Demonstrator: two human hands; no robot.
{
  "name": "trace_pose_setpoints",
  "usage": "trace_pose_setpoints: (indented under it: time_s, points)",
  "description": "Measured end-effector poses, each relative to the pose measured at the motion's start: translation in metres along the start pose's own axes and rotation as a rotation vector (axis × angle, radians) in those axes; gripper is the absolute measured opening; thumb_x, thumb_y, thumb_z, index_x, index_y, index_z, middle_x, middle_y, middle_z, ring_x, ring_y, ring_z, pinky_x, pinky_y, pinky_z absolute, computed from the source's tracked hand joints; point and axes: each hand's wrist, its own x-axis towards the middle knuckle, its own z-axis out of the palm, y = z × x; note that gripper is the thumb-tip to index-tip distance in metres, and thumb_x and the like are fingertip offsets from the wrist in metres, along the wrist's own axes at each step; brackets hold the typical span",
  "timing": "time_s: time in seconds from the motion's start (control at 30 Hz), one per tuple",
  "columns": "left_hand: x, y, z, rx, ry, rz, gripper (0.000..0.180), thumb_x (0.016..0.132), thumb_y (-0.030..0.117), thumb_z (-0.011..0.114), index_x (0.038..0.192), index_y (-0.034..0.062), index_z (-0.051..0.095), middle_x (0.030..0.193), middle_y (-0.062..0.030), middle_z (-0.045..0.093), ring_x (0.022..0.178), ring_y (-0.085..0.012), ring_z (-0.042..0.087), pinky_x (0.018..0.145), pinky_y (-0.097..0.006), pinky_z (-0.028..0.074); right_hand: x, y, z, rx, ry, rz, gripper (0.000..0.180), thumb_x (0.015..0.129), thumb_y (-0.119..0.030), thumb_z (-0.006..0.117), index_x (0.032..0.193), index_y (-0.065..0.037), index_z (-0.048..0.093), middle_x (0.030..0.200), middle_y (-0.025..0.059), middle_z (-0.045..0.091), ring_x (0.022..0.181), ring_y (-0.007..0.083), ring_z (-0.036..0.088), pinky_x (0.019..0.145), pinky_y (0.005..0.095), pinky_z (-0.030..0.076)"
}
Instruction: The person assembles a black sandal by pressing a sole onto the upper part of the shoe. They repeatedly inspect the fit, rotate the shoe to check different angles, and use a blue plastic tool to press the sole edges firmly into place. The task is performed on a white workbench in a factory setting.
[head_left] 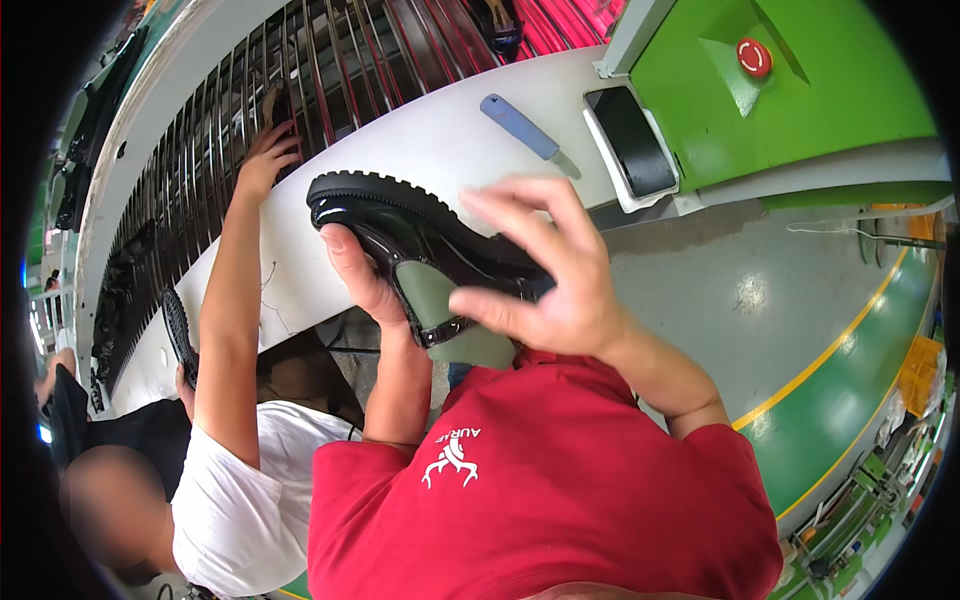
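Observation:
My left hand (362, 275) holds a glossy black ankle boot (425, 235) by its toe end, thumb along the near side. The boot lies tilted in front of my chest, its thick ridged sole turned up and away. A green side panel (425, 293) and a green lining flap show toward me. My right hand (565, 275) is over the ankle end, slightly blurred, with fingers spread and the thumb beside the green panel. Whether the thumb touches it I cannot tell. Beyond the boot, a blue-handled knife (522, 130) lies on the white ledge (440, 135).
A black phone (630, 140) sits in a white holder beside a green machine panel (810, 90) with a red stop button (753, 57). Metal rollers (350, 70) run behind the ledge. At left, a co-worker's hand (270, 155) reaches onto the rollers; another boot sole (178, 330) is near them.

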Motion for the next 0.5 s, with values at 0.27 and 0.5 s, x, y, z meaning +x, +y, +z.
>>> trace_pose_setpoints:
  time_s: [0.27, 0.5]
  points:
    - [-0.026, 0.021, -0.066, -0.601, 0.058, -0.464, 0.021, 0.090, 0.007, 0.063, 0.107, 0.0094, 0.076, 0.144, -0.0068, 0.065, 0.142, -0.0305, 0.056, 0.110, -0.038, 0.054, 0.032, 0.026, 0.011, 0.469, -0.245, 0.149, 0.036, 0.094, -0.014, 0.088, 0.124, 0.002, 0.078, 0.108, 0.0105, 0.076, 0.096, 0.0190, 0.074, 0.083, 0.0320, 0.060]
    - [0.024, 0.400, -0.099, -2.102, 0.903, -0.305, 0.047, 0.099, 0.045, 0.059, 0.122, 0.0041, 0.064, 0.122, -0.0075, 0.063, 0.115, -0.0249, 0.061, 0.091, -0.038, 0.056, 0.029, 0.017, 0.003, 0.370, -0.165, 0.116, 0.025, 0.097, -0.009, 0.082, 0.118, 0.004, 0.079, 0.101, 0.0110, 0.076, 0.085, 0.0191, 0.072, 0.075, 0.0333, 0.058]
